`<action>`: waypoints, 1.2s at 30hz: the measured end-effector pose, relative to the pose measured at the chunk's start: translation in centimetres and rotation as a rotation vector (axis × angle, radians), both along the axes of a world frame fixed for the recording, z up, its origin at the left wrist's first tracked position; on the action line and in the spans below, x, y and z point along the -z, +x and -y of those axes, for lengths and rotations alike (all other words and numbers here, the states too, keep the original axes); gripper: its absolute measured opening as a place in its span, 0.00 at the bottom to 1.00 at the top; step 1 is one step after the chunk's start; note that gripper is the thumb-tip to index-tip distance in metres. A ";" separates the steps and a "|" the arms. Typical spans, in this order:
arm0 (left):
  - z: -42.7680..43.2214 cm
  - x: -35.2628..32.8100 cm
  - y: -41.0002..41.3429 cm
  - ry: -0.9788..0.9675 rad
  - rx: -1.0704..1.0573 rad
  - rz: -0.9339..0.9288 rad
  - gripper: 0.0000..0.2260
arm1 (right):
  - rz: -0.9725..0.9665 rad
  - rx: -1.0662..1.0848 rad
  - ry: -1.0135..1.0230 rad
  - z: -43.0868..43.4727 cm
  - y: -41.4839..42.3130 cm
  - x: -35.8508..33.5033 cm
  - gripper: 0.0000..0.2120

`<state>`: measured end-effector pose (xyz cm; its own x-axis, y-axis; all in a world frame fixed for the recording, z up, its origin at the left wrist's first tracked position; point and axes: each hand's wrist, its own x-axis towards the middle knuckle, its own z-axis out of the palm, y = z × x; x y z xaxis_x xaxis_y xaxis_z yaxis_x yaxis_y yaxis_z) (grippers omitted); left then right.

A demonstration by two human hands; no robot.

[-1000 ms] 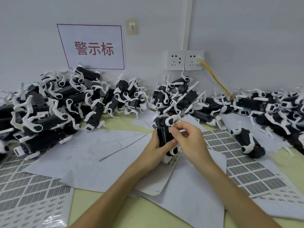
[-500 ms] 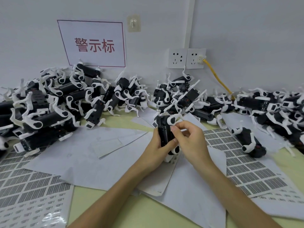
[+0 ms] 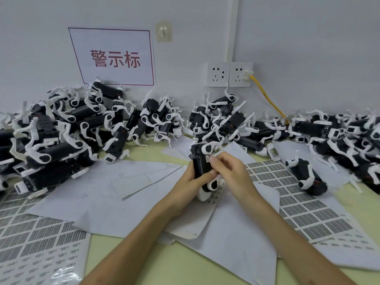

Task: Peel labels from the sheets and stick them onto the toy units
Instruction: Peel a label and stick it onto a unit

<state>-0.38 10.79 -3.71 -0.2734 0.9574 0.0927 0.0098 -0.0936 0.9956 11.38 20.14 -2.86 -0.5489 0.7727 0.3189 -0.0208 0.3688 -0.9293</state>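
Your left hand [image 3: 190, 182] is clamped round the black toy unit with white legs [image 3: 200, 164], holding it upright just above the papers. Your right hand [image 3: 232, 173], fingers curled, pinches a small white label [image 3: 207, 158] against the unit's black side. Beneath lie blank white backing papers [image 3: 123, 192] and grey-printed label sheets [image 3: 298, 204] on the pale yellow table [image 3: 185, 266]. Heaps of like toy units [image 3: 61, 136] line the wall.

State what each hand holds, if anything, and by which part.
The left hand grips the toy unit around its black body. Fingers of the right hand appear to pinch a small label by its edge against that body.
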 end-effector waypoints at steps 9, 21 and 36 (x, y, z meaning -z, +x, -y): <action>0.3 0.0 -0.4 -0.036 0.124 0.014 0.22 | -0.076 -0.174 -0.011 0.0 0.6 -0.1 0.18; 0.3 0.2 -0.7 -0.070 0.112 0.037 0.22 | -0.067 -0.189 0.020 0.4 0.5 -0.2 0.14; 0.3 -1.5 -1.7 -0.012 0.020 0.439 0.15 | -0.230 0.065 -0.073 -1.1 2.1 -1.5 0.11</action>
